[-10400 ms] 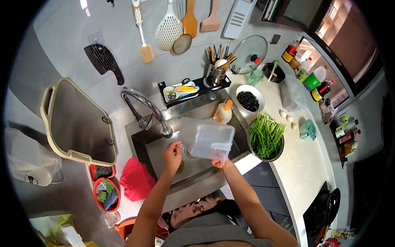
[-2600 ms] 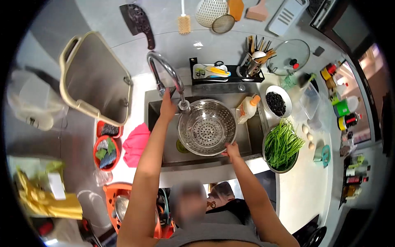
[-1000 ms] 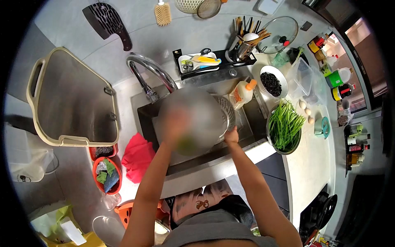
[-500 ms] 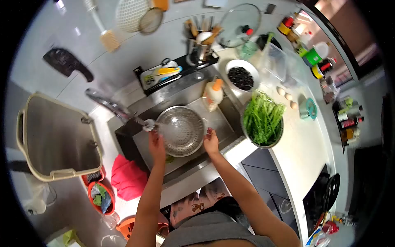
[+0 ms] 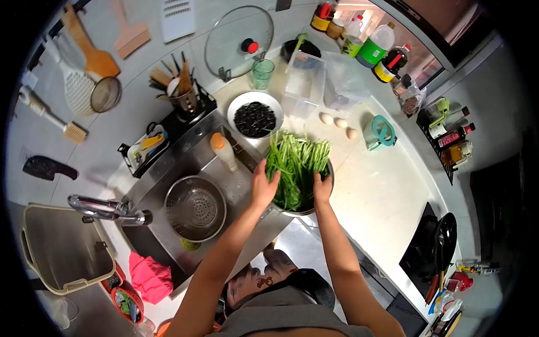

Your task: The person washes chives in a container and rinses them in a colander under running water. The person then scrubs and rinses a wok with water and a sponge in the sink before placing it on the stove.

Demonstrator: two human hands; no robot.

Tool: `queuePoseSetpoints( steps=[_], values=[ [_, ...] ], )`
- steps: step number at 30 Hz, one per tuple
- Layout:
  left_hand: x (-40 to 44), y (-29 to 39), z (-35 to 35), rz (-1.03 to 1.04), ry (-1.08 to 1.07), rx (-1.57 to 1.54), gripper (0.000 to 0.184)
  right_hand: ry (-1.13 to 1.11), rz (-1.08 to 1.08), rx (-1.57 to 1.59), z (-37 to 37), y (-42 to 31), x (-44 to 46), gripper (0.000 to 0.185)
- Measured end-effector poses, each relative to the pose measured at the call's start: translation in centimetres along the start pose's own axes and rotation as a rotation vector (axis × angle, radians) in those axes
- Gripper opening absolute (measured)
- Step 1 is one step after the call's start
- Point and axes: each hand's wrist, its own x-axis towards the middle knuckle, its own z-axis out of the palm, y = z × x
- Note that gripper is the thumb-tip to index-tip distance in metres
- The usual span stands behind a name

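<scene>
Greens (image 5: 295,168) stand near the centre of the frame, heaped in a steel bowl (image 5: 297,213); how are the hands set?

The left hand (image 5: 264,185) is at their left side, its thumb apart from the fingers; the right hand (image 5: 322,188) is at their right, thumb toward the stems. Whether either has closed on stems or rim, one cannot tell.

Why one on each side?

Presumably because paired hands would keep slender, loose stems from spreading, or steady the bowl evenly.

And the surrounding forms?

Left of centre, a round, perforated metal colander (image 5: 199,210) sits in the sink (image 5: 237,188), where drips would be caught; above the greens, a smooth white dish (image 5: 232,106) contains dark, wrinkled pieces (image 5: 255,119); farther right lie three oval eggs (image 5: 341,122)
</scene>
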Motion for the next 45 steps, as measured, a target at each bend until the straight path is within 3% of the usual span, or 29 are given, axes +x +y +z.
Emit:
queuePoseSetpoints(
  steps=[2, 5, 7, 8, 9, 10, 12, 16, 21, 25, 26, 29, 30, 32, 37, 40, 41, 42, 43, 45],
  values=[
    [2.4, 0.6, 3.3, -0.227, -0.202, 0.214, 0.075, -0.043, 0.065, -0.143, 0.4, 0.7, 1.7, 0.052],
    [3.6, 0.7, 6.2, -0.483, -0.338, 0.215, 0.084, -0.235, 0.351, -0.051, 0.3, -1.9, 2.8, 0.08],
    [3.9, -3.0, 9.3, -0.224, -0.359, 0.06, 0.083, -0.385, 0.448, 0.099, 1.5, 1.5, 4.5, 0.093],
    [3.7, -4.3, 10.3, -0.095, -0.368, -0.017, 0.083, -0.39, 0.474, 0.083, 1.5, 1.2, 4.4, 0.083],
    [3.2, -2.8, 10.3, -0.069, -0.328, 0.011, 0.079, -0.534, 0.559, 0.321, 1.2, 0.3, 4.3, 0.076],
    [2.3, -2.6, 11.6, -0.17, -0.294, -0.285, 0.075, -0.674, 0.636, 0.562, 1.1, -0.3, 4.4, 0.069],
    [2.1, -2.4, 12.5, -0.173, -0.33, -0.428, 0.073, -0.6, 0.648, 0.571, 1.2, -0.8, 4.0, 0.051],
    [2.0, 2.6, 10.1, -0.206, -0.309, -0.594, 0.072, -0.441, 0.363, 0.683, 0.1, -3.8, 2.6, 0.04],
    [2.5, 8.8, 4.4, -0.044, -0.073, -0.705, 0.072, -0.45, 0.066, 0.616, -1.3, -11.5, 0.0, 0.032],
    [1.5, 8.3, -2.6, 0.035, 0.045, -0.742, 0.074, -0.595, -0.116, 0.585, 0.3, -17.1, -5.0, 0.028],
    [1.0, 8.3, -5.3, 0.073, 0.142, -0.619, 0.065, -0.668, -0.148, 0.604, 1.2, -18.6, -6.6, 0.027],
    [-0.9, 4.5, -12.0, 0.116, 0.127, -0.447, 0.048, -0.876, -0.296, 0.627, 5.6, -19.4, -11.3, 0.027],
    [-1.8, 3.5, -13.9, 0.066, 0.163, -0.53, 0.047, -0.943, -0.288, 0.661, 7.6, -18.9, -13.0, 0.027],
    [-4.1, 0.1, -16.9, -0.113, 0.248, -0.414, 0.051, -1.06, -0.155, 0.694, 10.6, -19.2, -16.5, 0.027],
    [-8.8, -9.5, -19.3, -0.324, 0.492, -0.447, 0.076, -1.217, 0.022, 0.627, 18.9, -14.2, -22.8, 0.037],
    [-9.9, -12.5, -20.4, -0.555, 0.509, -0.371, 0.082, -1.216, 0.102, 0.366, 22.7, -10.6, -23.9, 0.057],
    [-11.1, -15.5, -19.8, -0.617, 0.495, -0.311, 0.083, -1.091, -0.001, -0.009, 24.8, -5.9, -23.5, 0.076],
    [-12.2, -17.8, -19.7, -0.675, 0.482, -0.246, 0.084, -1.124, -0.09, -0.01, 25.0, -4.5, -22.8, 0.083],
    [-13.3, -19.0, -20.3, -0.836, 0.366, -0.282, 0.088, -1.014, -0.126, -0.346, 25.0, -2.9, -22.2, 0.077],
    [-15.3, -21.1, -20.6, -1.013, 0.289, -0.148, 0.082, -0.908, -0.043, -0.502, 25.8, 2.2, -20.0, 0.068]
  ],
)
